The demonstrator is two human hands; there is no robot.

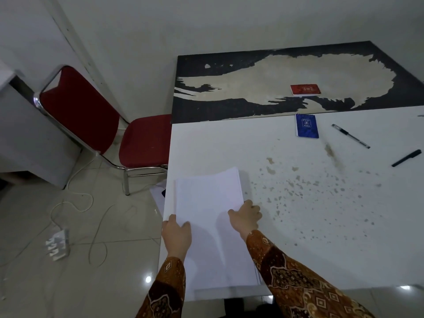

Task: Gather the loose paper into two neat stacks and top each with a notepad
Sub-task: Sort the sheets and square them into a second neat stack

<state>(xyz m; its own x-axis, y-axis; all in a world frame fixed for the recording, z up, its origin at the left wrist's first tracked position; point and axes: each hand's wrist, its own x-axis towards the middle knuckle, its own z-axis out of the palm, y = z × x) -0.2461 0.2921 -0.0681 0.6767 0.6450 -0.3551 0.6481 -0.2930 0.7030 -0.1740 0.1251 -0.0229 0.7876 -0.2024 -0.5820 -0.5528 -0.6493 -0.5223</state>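
Observation:
A pile of white paper [208, 203] lies at the left end of the white table [321, 226], its near edge hanging past the table's front. My left hand [176, 235] grips the pile's left edge, thumb on top. On the right edge my right hand [246, 218] holds the sheets with curled fingers. A blue notepad [306, 126] lies at the white table's far edge. Further back a red notepad [305, 90] rests on the worn black table [229, 106].
Two black pens [350, 136] [406, 158] lie at the right of the white table. A red chair [98, 125] stands left of the tables. Cables and a power strip [58, 244] lie on the tiled floor, with a sheet [158, 193] under the table's edge.

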